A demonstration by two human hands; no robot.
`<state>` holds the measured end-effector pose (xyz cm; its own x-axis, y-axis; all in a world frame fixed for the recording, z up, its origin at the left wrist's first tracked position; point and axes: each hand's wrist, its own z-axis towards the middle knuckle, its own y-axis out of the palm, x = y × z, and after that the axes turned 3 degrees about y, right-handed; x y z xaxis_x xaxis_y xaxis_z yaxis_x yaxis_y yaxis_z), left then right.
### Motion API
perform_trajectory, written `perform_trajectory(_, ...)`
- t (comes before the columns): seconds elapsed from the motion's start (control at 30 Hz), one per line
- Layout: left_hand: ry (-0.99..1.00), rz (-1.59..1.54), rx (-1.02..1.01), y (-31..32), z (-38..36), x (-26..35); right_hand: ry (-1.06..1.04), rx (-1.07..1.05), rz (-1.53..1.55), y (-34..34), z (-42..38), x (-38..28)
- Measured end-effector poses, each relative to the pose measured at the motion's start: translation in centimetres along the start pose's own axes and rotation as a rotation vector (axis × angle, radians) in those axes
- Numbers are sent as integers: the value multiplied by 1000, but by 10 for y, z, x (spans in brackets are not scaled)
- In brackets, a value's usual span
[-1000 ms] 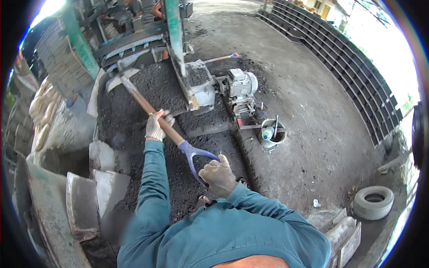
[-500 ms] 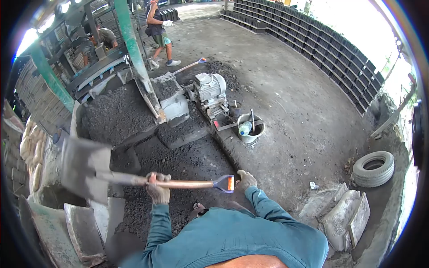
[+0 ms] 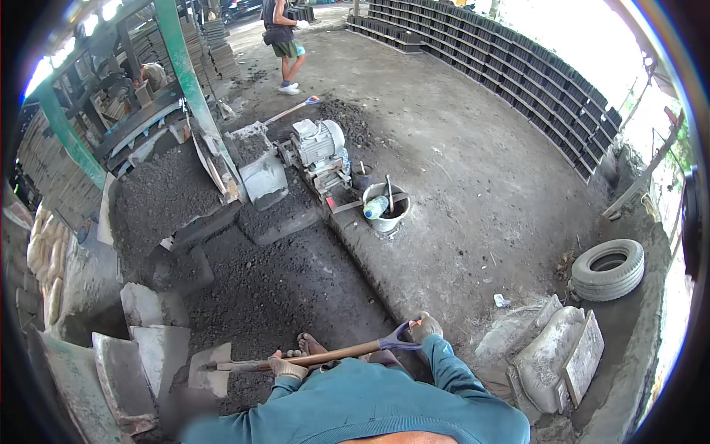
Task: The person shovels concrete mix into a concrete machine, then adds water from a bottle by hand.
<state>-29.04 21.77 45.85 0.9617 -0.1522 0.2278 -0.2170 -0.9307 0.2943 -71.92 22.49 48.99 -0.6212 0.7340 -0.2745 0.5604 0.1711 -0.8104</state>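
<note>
A shovel (image 3: 333,356) with a wooden shaft and a blue D-handle lies across in front of my body. My left hand (image 3: 287,365), in a glove, is closed around the lower shaft. The gloved right hand (image 3: 425,326) grips the D-handle at the other end. At the far left of the shaft the pale blade (image 3: 210,371) is low, by the dark loose gravelly mix (image 3: 251,281) on the pit floor. My bare-toed foot (image 3: 310,343) shows just behind the shaft.
An electric motor (image 3: 318,140) and a bucket (image 3: 386,214) with a bottle stand beyond the pit edge. A tyre (image 3: 608,270) and hardened sacks (image 3: 547,355) lie right. Stacked dark blocks (image 3: 503,66) line the back. A person (image 3: 285,44) walks behind; another shovel (image 3: 292,109) lies there.
The shovel blade has swung down from the raised left side to low near me. My right hand, beside the handle before, now grips it. The walking person has moved right.
</note>
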Motion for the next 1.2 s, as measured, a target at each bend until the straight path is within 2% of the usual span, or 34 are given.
perform_trajectory(0.17, -12, 45, -27, -3, -14, -21, -28, 17, -41, -13, 1, 24)
perform_trajectory(0.43, 147, 47, -267, 41, -61, -3, -5, -6, 111, 8, -14, 33)
perform_trajectory(0.47, 157, 65, -304, 47, -64, 1, -23, 81, 170, 25, -10, 41)
perform_trajectory(0.57, 152, 162, -407, 79, -139, 12, 94, -80, 256, 33, -17, 42)
perform_trajectory(0.6, 189, 168, -463, 81, -131, 17, 144, -161, 337, 26, -32, 33)
perform_trajectory(0.63, 216, 165, -526, 81, -109, 22, 108, -225, 454, 51, -13, 57)
perform_trajectory(0.67, 213, 176, -507, 91, -116, 26, 79, -295, 574, 77, 7, 81)
perform_trajectory(0.7, 185, 183, -575, 98, -121, 31, 58, -369, 692, 103, 26, 106)
perform_trajectory(0.73, 224, 207, -582, 106, -126, 35, 69, -442, 786, 106, 29, 114)
perform_trajectory(0.77, 174, 195, -690, 112, -119, 41, 72, -484, 827, 103, 27, 119)
perform_trajectory(0.83, 152, 228, -717, 134, -130, 51, 64, -500, 872, 104, 28, 132)
perform_trajectory(0.9, 124, 248, -707, 157, -134, 62, -69, -445, 810, 117, 38, 159)
perform_trajectory(0.93, 149, 280, -696, 170, -132, 69, -392, -263, 601, 158, 76, 226)
perform_trajectory(0.97, 145, 248, -670, 182, -138, 78, 53, -466, 951, 103, 22, 159)
perform_trajectory(1.0, 134, 243, -661, 194, -136, 89, 174, -482, 1062, 76, -13, 115)
perform_trajectory(1.1, 71, 229, -616, 236, -106, 148, 284, -448, 1246, 32, -83, 19)
perform_trajectory(1.2, -4, 196, -596, 275, -49, 207, 312, -415, 1382, 16, -136, -68)
